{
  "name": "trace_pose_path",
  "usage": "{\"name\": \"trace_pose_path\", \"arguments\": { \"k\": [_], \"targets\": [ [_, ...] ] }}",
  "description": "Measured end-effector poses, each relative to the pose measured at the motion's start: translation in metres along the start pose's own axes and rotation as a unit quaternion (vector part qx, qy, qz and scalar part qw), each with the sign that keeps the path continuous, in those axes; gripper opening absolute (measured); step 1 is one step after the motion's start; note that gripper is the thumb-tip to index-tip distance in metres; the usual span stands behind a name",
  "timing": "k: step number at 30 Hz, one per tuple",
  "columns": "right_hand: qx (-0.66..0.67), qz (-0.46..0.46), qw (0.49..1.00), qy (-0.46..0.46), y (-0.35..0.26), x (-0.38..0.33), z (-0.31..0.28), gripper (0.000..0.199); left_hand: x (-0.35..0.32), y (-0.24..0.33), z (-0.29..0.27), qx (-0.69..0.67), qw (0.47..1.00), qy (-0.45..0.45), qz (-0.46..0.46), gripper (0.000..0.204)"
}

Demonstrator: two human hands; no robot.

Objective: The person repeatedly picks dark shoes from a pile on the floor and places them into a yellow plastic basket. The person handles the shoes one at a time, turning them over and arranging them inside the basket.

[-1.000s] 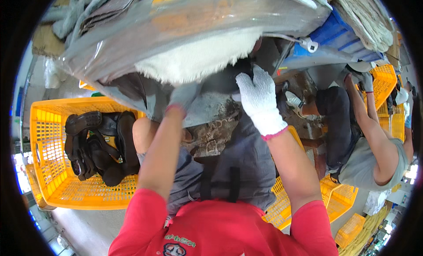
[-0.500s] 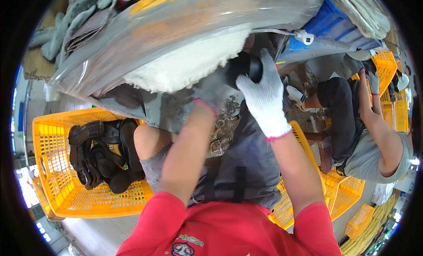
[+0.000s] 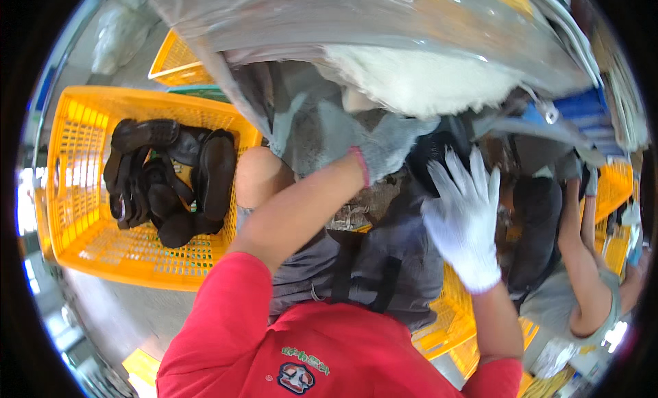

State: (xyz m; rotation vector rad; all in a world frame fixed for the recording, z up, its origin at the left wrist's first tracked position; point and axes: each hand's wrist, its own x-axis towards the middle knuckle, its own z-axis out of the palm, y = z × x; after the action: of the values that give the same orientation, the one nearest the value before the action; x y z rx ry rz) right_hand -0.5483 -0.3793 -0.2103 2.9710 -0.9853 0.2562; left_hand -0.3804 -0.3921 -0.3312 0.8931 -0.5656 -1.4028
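Left hand (image 3: 394, 148) and right hand (image 3: 466, 216), both in knitted gloves, flank one black piece (image 3: 423, 161) that sits between them, above the person's lap (image 3: 411, 254). The left comes at it from its far side, fingers along the top — blurred, the thumb hidden, so from where I stand I can't tell whether it is clamped on. The right has its fingers spread and straight, gripping nothing; perhaps it steadies the near side, though whether the fingertips touch I can't say. Working this low, between the thighs, likely spares the arms.

Just beyond the hands, a white fleece pad (image 3: 425, 82) shows at the edge of a surface (image 3: 329, 28) covered in clear plastic — the wrap probably keeps it clean, and the soft pile may guard against scuffs.

Out to the left of the left hand, beside the knee (image 3: 264, 175), a yellow basket (image 3: 130, 271) holds a heap of black footwear (image 3: 163, 199), seemingly placed within that arm's reach. Well beyond the right hand, a co-worker (image 3: 582, 302) leans forward, with yellow crates (image 3: 615, 192) farther off.
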Motion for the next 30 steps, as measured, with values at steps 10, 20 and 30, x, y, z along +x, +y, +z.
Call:
{"name": "trace_pose_path", "arguments": {
  "k": [10,20,30],
  "targets": [
    [0.218,0.112,0.962,0.123,-0.078,-0.008,0.088,0.048,-0.023,0.005,-0.057,-0.461,0.879,-0.100,-0.070,0.065],
    [0.394,0.195,0.892,-0.103,-0.070,0.058,0.024,0.054,-0.010,-0.002,-0.056,-0.295,0.953,-0.035,-0.062,0.060],
    [0.503,0.201,0.838,-0.072,-0.106,0.066,-0.007,0.067,0.006,0.005,-0.054,-0.251,0.965,0.045,0.067,0.061]
  ]
}}
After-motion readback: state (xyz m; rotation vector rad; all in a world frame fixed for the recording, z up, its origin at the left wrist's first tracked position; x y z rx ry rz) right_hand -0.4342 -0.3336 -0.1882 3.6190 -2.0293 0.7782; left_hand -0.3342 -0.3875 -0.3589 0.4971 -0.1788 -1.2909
